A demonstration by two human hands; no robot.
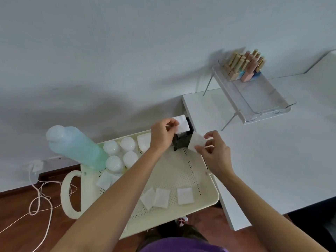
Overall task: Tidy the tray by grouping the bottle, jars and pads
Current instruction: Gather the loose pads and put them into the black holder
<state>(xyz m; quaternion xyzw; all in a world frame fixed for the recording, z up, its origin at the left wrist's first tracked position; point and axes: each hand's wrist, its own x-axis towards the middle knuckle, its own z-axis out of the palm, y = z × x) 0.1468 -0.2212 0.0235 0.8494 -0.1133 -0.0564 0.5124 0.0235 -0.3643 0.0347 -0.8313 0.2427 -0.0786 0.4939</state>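
While the left hand (162, 134) pinches a white pad (182, 125) at the top of the black holder (182, 140), the right hand (214, 150) pinches a second pad (197, 142) just right of that holder. Holder stands at the far right corner of the cream tray (209, 190). Three loose pads (166, 197) lie on the tray's near part, two overlapping, one just right of them; another pad (104, 180) lies at the near left, partly under the left forearm. Four white jars (121, 152) sit clustered at the far left of the tray, touching or nearly so. Blue-green bottle (76, 146) stands at the left edge, just beside the jars. White bench (272, 160) sits right of the tray, carrying a clear rack (258, 99) with gold-capped bottles (243, 67) at its far end. White cord (40, 199) lies on the wood floor, left
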